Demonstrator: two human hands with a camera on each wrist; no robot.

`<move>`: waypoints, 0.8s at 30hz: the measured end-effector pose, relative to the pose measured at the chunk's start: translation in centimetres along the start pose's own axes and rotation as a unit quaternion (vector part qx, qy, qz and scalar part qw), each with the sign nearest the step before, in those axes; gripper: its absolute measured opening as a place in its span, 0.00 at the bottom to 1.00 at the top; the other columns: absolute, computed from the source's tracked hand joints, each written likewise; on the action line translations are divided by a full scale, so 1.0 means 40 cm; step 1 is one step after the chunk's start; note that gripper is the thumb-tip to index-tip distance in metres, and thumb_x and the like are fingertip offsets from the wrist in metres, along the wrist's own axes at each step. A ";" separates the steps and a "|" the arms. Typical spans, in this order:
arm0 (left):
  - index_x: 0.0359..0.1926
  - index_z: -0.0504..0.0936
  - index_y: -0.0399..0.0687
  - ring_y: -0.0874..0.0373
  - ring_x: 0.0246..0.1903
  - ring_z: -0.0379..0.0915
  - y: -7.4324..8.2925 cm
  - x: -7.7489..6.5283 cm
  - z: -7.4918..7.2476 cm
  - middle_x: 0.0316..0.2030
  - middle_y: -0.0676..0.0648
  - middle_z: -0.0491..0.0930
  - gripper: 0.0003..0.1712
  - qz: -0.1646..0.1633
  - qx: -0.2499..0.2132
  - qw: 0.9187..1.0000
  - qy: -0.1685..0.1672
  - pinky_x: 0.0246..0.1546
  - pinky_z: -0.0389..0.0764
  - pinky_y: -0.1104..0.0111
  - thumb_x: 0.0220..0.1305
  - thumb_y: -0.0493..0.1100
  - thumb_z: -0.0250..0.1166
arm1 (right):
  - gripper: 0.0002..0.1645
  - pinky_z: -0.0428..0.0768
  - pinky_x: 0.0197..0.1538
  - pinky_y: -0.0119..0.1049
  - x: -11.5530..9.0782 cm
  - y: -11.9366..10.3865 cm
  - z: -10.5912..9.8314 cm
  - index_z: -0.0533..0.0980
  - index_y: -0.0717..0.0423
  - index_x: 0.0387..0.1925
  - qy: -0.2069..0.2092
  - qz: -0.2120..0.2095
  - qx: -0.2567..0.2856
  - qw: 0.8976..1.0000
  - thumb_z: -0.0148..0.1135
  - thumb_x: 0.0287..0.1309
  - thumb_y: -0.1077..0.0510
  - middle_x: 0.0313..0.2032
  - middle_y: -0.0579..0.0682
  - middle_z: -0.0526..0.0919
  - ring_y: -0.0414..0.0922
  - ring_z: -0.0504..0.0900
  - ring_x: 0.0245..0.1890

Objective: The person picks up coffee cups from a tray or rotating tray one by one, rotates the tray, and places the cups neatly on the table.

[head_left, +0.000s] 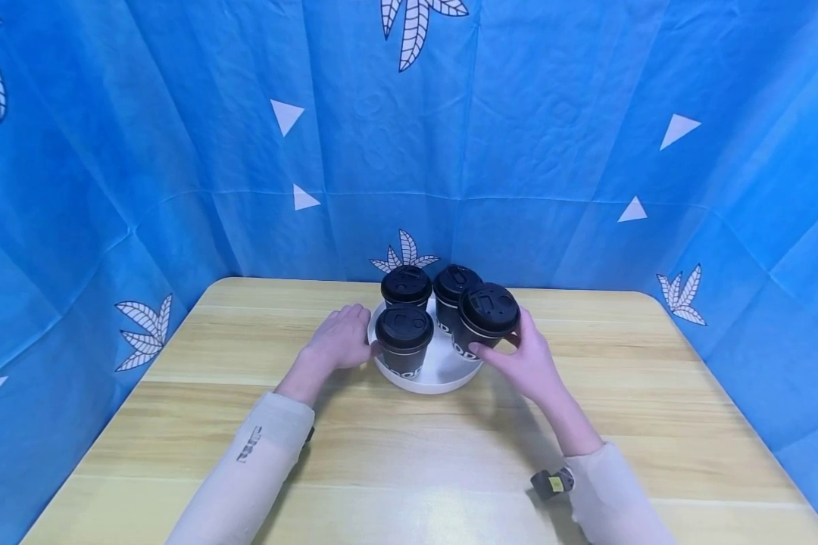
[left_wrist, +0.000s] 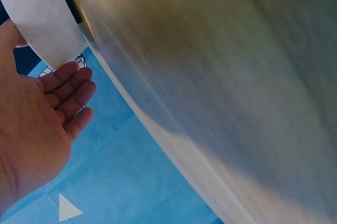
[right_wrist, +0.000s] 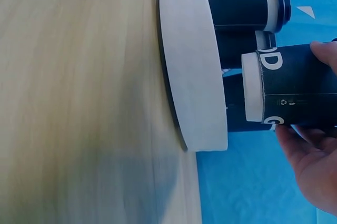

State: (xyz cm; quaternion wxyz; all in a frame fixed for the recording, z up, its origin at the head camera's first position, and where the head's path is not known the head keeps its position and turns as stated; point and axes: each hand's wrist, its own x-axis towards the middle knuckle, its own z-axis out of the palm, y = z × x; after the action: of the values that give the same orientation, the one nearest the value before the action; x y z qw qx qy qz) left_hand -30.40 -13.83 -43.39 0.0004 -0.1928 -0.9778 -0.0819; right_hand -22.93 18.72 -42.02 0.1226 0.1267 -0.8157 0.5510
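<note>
In the head view my right hand (head_left: 530,365) holds a black paper coffee cup (head_left: 488,312) with a black lid, fingers and thumb around its side. The right wrist view shows this cup's white base (right_wrist: 253,88) raised above the rim of a round white tray (head_left: 431,387). Three similar lidded cups stand on the tray: a front-left cup (head_left: 404,327), a back-left cup (head_left: 407,284) and a back-right cup (head_left: 455,281). At the tray's left edge, my left hand (head_left: 339,338) grips the rim, thumb over the top and fingertips (left_wrist: 68,70) against the outer wall.
The tray rests on a light wooden table (head_left: 409,454), towards its far edge. A blue curtain (head_left: 532,136) with white triangles and leaf prints surrounds the back and sides. A small dark device (head_left: 552,483) sits at the right sleeve's cuff.
</note>
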 end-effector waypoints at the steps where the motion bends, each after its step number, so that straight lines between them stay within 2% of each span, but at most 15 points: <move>1: 0.53 0.75 0.39 0.47 0.48 0.70 0.000 0.000 0.001 0.47 0.44 0.75 0.32 0.000 0.000 1.000 0.000 0.56 0.75 0.53 0.60 0.59 0.70 | 0.51 0.75 0.69 0.55 0.000 0.000 -0.003 0.64 0.57 0.73 0.001 -0.001 0.001 1.000 0.80 0.50 0.62 0.66 0.58 0.75 0.57 0.77 0.64; 7: 0.57 0.76 0.38 0.47 0.49 0.70 -0.001 0.002 0.002 0.49 0.43 0.76 0.35 -0.001 -0.002 1.000 0.000 0.58 0.75 0.53 0.60 0.60 0.70 | 0.51 0.73 0.69 0.57 0.002 0.002 -0.014 0.62 0.59 0.74 0.008 0.001 -0.005 1.000 0.79 0.52 0.62 0.67 0.59 0.74 0.58 0.76 0.64; 16: 0.50 0.76 0.41 0.48 0.46 0.69 -0.002 0.001 0.001 0.44 0.45 0.74 0.30 -0.002 -0.001 1.000 0.003 0.53 0.76 0.54 0.59 0.58 0.70 | 0.50 0.73 0.70 0.56 0.005 0.007 -0.027 0.62 0.59 0.74 0.014 0.008 -0.009 1.000 0.78 0.54 0.61 0.68 0.58 0.73 0.57 0.75 0.65; 24: 0.51 0.75 0.40 0.48 0.45 0.69 -0.004 0.004 0.005 0.43 0.46 0.73 0.30 -0.001 0.006 1.000 0.003 0.52 0.75 0.54 0.60 0.59 0.70 | 0.50 0.72 0.71 0.57 0.005 0.006 -0.035 0.62 0.59 0.74 0.020 0.014 -0.010 1.000 0.78 0.54 0.60 0.68 0.59 0.74 0.56 0.75 0.65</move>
State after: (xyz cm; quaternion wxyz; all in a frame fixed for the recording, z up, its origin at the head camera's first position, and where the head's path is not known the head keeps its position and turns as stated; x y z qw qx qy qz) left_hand -30.60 -13.87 -43.60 0.0045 -0.1921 -0.9784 -0.0763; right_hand -23.11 20.10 -41.67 0.1323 0.1032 -0.8204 0.5466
